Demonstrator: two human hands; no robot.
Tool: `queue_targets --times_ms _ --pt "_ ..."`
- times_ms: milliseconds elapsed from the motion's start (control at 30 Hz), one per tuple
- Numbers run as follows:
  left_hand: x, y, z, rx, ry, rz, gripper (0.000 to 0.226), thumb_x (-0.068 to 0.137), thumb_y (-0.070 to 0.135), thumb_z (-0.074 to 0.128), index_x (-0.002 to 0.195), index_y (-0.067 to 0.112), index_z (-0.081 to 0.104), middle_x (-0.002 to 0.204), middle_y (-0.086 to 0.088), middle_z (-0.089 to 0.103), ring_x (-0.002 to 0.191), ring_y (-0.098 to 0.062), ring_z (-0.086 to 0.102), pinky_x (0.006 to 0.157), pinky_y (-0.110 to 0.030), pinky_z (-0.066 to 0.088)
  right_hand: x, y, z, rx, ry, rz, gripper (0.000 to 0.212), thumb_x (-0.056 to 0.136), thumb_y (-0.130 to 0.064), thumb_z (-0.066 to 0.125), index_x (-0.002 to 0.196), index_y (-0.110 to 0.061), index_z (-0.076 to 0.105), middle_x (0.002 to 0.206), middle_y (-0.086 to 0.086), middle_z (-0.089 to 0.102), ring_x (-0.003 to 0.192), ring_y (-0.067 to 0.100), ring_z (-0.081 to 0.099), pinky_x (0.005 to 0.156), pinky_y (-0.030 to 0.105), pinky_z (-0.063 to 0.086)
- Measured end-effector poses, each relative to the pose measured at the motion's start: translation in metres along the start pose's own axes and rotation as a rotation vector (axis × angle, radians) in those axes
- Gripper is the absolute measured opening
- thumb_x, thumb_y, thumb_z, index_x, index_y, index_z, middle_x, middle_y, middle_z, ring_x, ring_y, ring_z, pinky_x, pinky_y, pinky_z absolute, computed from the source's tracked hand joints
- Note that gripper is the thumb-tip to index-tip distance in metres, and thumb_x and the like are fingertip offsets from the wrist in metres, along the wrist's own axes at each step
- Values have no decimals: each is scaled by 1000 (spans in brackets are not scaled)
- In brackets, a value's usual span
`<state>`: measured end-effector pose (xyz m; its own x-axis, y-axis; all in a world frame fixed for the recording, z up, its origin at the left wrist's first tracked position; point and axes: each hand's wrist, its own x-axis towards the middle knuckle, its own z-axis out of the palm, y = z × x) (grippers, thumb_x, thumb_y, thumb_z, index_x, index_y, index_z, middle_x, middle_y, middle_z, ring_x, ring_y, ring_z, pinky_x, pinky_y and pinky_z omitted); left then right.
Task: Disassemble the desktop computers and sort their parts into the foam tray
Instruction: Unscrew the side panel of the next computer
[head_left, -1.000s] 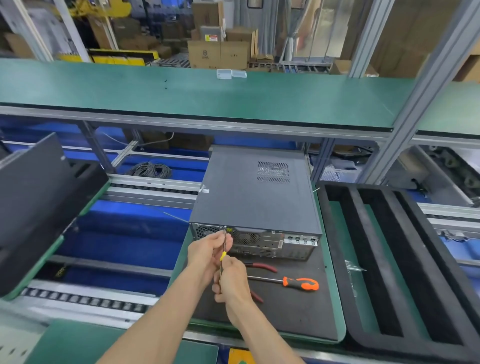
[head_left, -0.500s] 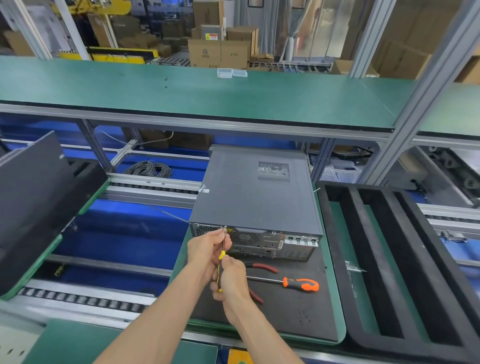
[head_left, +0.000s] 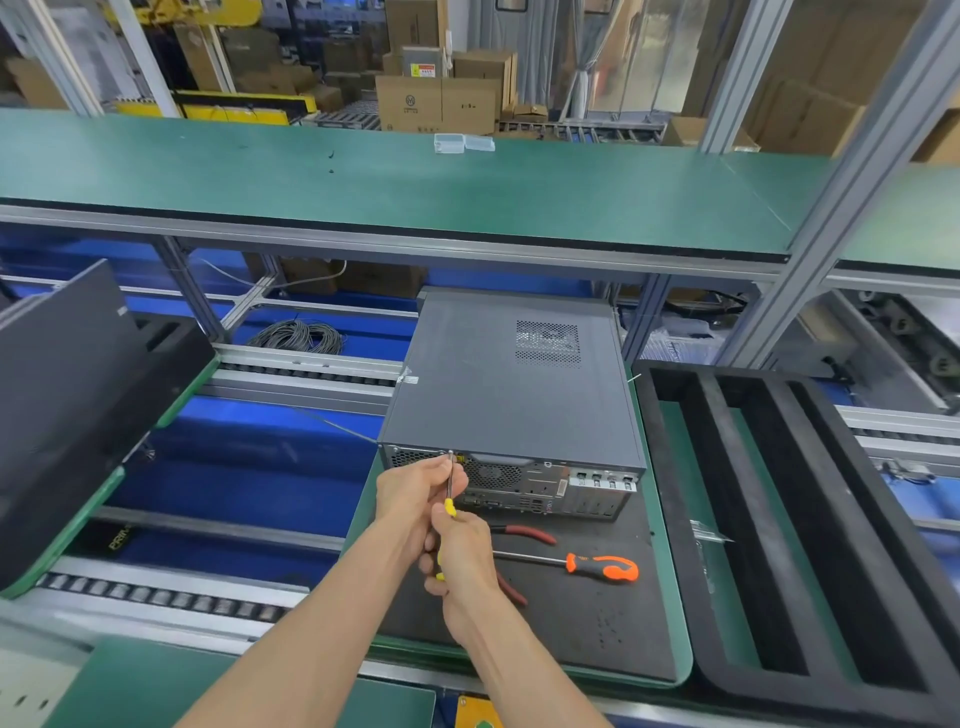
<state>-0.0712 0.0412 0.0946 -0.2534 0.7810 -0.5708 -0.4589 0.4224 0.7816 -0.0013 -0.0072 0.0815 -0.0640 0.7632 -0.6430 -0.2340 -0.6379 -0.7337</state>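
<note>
Head view, the only one: desktop computer (head_left: 511, 384) lies flat on a dark mat (head_left: 582, 618) on the bench, rear panel turned toward the person, presumably so the case screws along its top edge can be reached. The right hand (head_left: 465, 564) is wrapped round the yellow handle of a screwdriver (head_left: 450, 496), fingers clamped on it, with the tip set at a screw near the panel's upper left. The left hand (head_left: 415, 493) sits just beside the shaft, fingers curled against it, likely to steady the tip on the screw head. Red-handled pliers (head_left: 524, 534) and an orange screwdriver (head_left: 602, 566) lie on the mat near the hands, handy for later steps. The black foam tray (head_left: 670, 467) waits just right of the mat; no parts show in its slots.
</note>
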Motion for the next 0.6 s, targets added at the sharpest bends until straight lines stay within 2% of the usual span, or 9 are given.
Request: queue_targets --times_ms 100,167,267,333,433,533,600 --pt "2 5 1 53 26 12 11 93 -2 62 93 -3 73 79 -16 76 69 -21 75 52 -29 53 -2 -9 2 162 -43 78 26 105 -29 47 89 -12 57 56 -1 49 43 11 36 39 20 19" --pt "4 7 3 84 57 12 10 92 -2 64 96 -2 73 80 -16 76 72 -22 76 50 -27 55 -2 -10 1 304 -75 148 32 106 -32 43 85 -12 57 58 2 49 44 12 37 38 19 18" --pt "8 9 0 117 60 -17 10 92 0 66 97 3 73 83 -14 77 77 -22 77 50 -29 58 -3 -7 -2 392 -119 176 36 107 -30 38 90 -9 62 60 6 53 45 14 41 38 21 22" --pt "11 9 -1 142 50 -36 9 92 3 67 98 4 73 84 -13 77 78 -22 77 44 -26 52 -1 -9 -4 367 -110 144 37 108 -25 36 94 -4 63 59 8 56 45 15 44 39 22 25" --pt "16 12 -3 162 32 -64 7 92 5 68 96 2 73 83 -14 77 78 -24 77 46 -26 48 2 -13 3 270 -35 69 33 107 -15 39 89 0 62 56 10 58 43 16 45 39 24 32" --pt "15 17 -7 231 -68 -99 13 91 7 67 83 -2 72 81 -15 74 68 -22 67 48 -27 39 2 -9 11 164 68 -19 29 99 -10 54 73 -3 64 53 8 57 42 15 45 41 25 34" --pt "12 17 -7 285 -136 -99 12 89 4 68 80 -4 69 73 -19 67 59 -23 57 54 -32 39 1 -4 10 106 125 -86 31 92 -7 64 61 -9 64 54 8 57 42 15 44 43 26 34"
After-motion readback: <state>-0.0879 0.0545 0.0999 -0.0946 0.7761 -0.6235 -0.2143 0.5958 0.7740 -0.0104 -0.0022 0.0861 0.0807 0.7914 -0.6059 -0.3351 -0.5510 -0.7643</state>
